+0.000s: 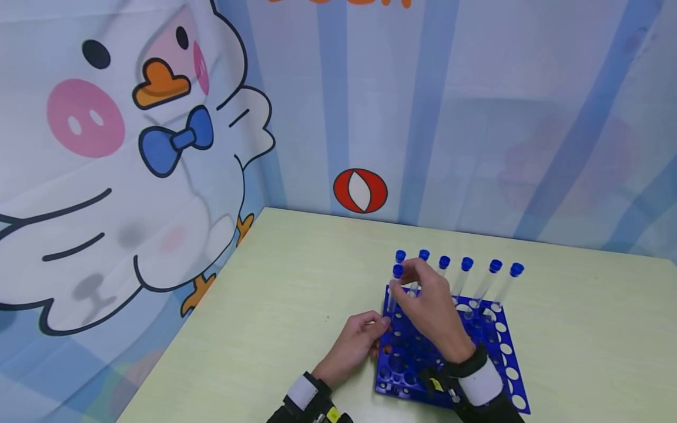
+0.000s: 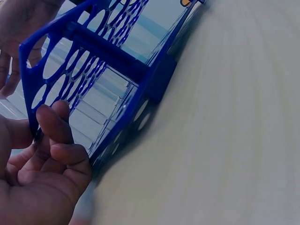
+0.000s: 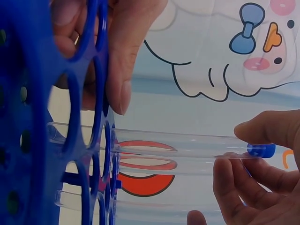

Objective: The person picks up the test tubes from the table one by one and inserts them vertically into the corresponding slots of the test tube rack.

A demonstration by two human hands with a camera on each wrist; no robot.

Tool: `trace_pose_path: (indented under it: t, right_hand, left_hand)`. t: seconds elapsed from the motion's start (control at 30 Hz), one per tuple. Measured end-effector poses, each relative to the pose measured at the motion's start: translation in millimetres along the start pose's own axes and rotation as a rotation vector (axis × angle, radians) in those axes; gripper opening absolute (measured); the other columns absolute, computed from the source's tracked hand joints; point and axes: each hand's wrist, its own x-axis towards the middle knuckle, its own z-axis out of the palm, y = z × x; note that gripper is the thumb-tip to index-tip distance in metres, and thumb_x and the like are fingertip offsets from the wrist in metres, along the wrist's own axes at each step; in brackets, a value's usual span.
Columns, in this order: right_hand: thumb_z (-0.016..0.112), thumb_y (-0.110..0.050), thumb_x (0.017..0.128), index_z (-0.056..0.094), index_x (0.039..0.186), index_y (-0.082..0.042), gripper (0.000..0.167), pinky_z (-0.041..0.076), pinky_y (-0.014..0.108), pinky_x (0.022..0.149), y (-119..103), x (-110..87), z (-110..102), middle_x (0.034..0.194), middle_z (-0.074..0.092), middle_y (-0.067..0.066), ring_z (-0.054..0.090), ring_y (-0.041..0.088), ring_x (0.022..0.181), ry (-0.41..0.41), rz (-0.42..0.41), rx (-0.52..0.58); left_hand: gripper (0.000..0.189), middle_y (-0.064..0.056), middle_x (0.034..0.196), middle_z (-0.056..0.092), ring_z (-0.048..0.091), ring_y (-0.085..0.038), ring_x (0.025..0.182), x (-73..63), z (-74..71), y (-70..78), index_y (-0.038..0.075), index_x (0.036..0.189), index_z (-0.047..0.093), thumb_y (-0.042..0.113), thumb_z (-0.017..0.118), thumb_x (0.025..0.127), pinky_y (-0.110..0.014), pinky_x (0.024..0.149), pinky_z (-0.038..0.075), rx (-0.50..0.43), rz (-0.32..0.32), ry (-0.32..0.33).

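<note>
My left hand grips the left edge of a blue test tube rack, its thumb and fingertips pinching the rim in the left wrist view. My right hand reaches over the rack's far left corner. Between thumb and fingers it pinches a clear test tube just below its blue cap. The right wrist view shows this tube's lower end passing through a rack hole. Behind it stands a row of several blue-capped test tubes, partly hidden by my right hand.
The rack stands on a pale yellow-green table. Many round holes show along its right side. A printed cloth backdrop with a cartoon bird rises behind the table and along its left edge.
</note>
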Motion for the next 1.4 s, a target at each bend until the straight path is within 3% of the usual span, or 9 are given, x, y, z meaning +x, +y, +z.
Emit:
trace_pose_path:
  t: [0.7, 1.03, 1.4]
  right_hand:
    - [0.067, -0.016, 0.082, 0.056, 0.106, -0.006, 0.028, 0.05, 0.041, 0.077, 2.1, -0.8, 1.7, 0.091, 0.064, 0.008, 0.06, 0.02, 0.086, 0.001, 0.009, -0.037]
    - [0.068, -0.017, 0.082, 0.056, 0.105, -0.005, 0.028, 0.051, 0.042, 0.077, 2.8, -2.1, 2.2, 0.091, 0.063, 0.008, 0.061, 0.022, 0.088, -0.036, 0.037, -0.06]
    - [0.069, -0.036, 0.081, 0.056, 0.107, -0.007, 0.041, 0.051, 0.041, 0.078, -4.4, -2.0, -3.2, 0.097, 0.062, 0.009, 0.059, 0.023, 0.093, -0.082, 0.13, -0.094]
  left_hand:
    - [0.031, -0.001, 0.064, 0.061, 0.053, -0.009, 0.052, -0.6, 1.7, 0.8, -0.001, 0.089, 0.056, 0.029, 0.051, 0.094, -0.02, 0.048, 0.039, -0.013, -0.015, 0.011]
    - [0.03, -0.002, 0.065, 0.061, 0.052, -0.009, 0.052, -0.9, 1.1, 0.8, 0.001, 0.089, 0.056, 0.029, 0.051, 0.094, -0.021, 0.049, 0.039, -0.015, -0.024, 0.011]
    - [0.03, -0.004, 0.065, 0.061, 0.05, -0.009, 0.051, -0.7, 1.2, 3.1, 0.001, 0.089, 0.056, 0.03, 0.05, 0.095, -0.021, 0.049, 0.039, -0.002, -0.024, 0.01]
